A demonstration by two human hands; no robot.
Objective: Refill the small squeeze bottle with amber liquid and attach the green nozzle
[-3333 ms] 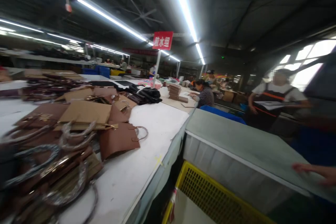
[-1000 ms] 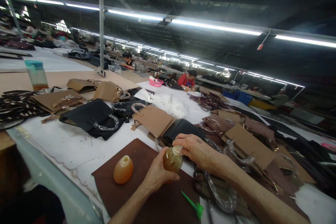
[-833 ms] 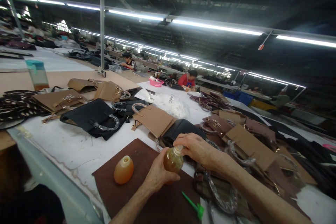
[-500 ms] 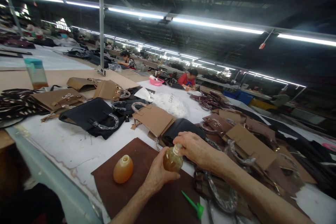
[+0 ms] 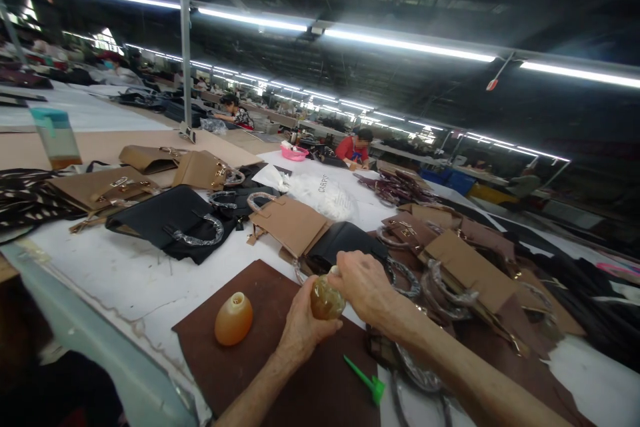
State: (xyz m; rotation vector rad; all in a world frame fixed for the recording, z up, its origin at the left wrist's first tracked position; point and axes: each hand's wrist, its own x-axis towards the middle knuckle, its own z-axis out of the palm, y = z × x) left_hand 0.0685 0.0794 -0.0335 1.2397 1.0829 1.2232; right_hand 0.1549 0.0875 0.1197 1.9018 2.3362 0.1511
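My left hand (image 5: 305, 320) is wrapped round a clear, rounded bottle (image 5: 326, 300) of yellowish liquid, held above a dark brown sheet (image 5: 280, 380). At the bottle's neck, my right hand (image 5: 364, 283) closes its fingers on the pale cap (image 5: 334, 270), which they mostly hide. On the sheet to the left stands an orange egg-shaped bottle (image 5: 233, 320) with an open neck. A green pointed nozzle cap (image 5: 366, 381) lies near the sheet's right edge.
Black handbags (image 5: 173, 223) and tan handbags (image 5: 287, 223) with wrapped handles cover much of the white table (image 5: 100, 280). More bags (image 5: 475, 273) pile up at right. A teal-lidded jug (image 5: 56, 137) stands at far left. A person in red (image 5: 354, 148) sits further back.
My right hand has turned slightly at the neck, so less of the cap shows, and the bottle is tilted a little differently. The whole view has shifted slightly.
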